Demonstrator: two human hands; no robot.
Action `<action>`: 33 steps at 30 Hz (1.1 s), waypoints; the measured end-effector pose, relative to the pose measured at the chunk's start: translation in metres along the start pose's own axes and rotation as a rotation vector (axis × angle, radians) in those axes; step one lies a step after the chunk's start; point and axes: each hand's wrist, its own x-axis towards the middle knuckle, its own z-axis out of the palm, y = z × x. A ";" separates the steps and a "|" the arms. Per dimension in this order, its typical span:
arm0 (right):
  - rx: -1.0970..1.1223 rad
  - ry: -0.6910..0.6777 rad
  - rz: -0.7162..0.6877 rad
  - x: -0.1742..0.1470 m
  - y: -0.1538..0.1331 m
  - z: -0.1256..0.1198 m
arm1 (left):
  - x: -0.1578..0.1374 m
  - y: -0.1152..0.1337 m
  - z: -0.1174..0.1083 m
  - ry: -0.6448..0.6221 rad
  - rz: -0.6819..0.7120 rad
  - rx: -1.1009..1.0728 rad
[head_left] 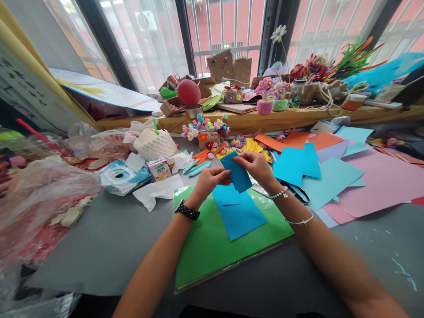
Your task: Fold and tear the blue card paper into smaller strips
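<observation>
Between both hands is a folded piece of blue paper, raised above the table. My left hand pinches its left edge between thumb and fingers. At its top edge, my right hand grips it with thumb and fingertips. Beneath lies a larger blue paper sheet with a short slit or dark line near its upper part. That sheet rests on a green pack of paper in a clear plastic sleeve.
Coloured paper sheets overlap on the right. To the left are a wet-wipe pack, a small box, tissues and plastic bags. Craft flowers stand behind my hands; a crowded windowsill runs along the back.
</observation>
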 end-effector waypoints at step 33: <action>-0.253 0.099 -0.040 -0.008 -0.004 0.010 | 0.003 -0.002 0.001 0.122 0.125 -0.067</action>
